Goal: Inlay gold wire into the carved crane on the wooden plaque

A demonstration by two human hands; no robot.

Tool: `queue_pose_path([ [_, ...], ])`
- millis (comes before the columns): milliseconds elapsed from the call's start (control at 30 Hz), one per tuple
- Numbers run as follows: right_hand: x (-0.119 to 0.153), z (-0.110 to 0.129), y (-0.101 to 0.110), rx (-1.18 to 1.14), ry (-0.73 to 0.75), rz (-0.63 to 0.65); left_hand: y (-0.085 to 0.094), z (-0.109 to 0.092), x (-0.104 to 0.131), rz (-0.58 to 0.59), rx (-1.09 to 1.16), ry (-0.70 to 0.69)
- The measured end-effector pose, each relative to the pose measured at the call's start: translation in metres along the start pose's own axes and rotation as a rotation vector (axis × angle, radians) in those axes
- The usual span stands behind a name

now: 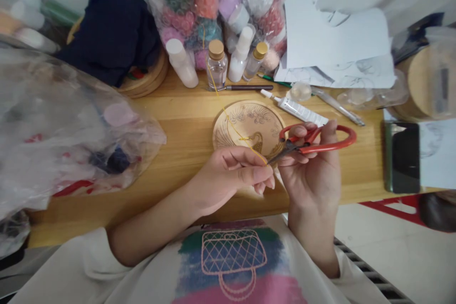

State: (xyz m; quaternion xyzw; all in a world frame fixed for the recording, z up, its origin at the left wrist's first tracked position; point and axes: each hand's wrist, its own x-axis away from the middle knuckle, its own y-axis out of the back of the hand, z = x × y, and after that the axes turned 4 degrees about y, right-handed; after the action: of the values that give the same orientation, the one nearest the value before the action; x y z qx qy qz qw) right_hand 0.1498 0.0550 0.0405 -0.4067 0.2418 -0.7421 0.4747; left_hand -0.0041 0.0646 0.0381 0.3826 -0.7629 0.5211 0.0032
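Observation:
Between the thumb and fingers of my left hand [237, 171] a yellow thread [233, 127] is pinched near its end. The thread runs up and away over a round wooden disc [249, 116] toward the bottles at the back. My right hand [313, 175] holds red-handled scissors [327, 148], fingers in the handle loops. The dark blade tips meet the thread right at my left fingertips. Below and behind both hands lies the disc, with a line drawing of a bird and plumes and a bit of yellow on it. My hands cover its near edge.
Behind the disc stand small bottles [216, 64], a dark-handled tool [249, 88] and a white tube [302, 111]. A plastic bag [78, 147] spreads over the left. Dark cloth [114, 33] sits at back left, papers [335, 33] at back right, a phone [402, 156] at right.

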Motion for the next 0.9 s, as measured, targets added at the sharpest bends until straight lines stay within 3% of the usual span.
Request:
queue_pose_path([
  [200,0.001,0.008,0.000,0.055,-0.101,-0.034,0.001,0.000,-0.001,-0.025,0.009,0.009],
  [433,0.003,0.010,0.005,0.116,-0.020,-0.042,0.003,0.000,-0.002,0.043,0.040,0.015],
  [900,0.007,0.014,0.006,0.215,-0.007,-0.019,0.003,-0.001,-0.002,0.017,-0.021,0.030],
])
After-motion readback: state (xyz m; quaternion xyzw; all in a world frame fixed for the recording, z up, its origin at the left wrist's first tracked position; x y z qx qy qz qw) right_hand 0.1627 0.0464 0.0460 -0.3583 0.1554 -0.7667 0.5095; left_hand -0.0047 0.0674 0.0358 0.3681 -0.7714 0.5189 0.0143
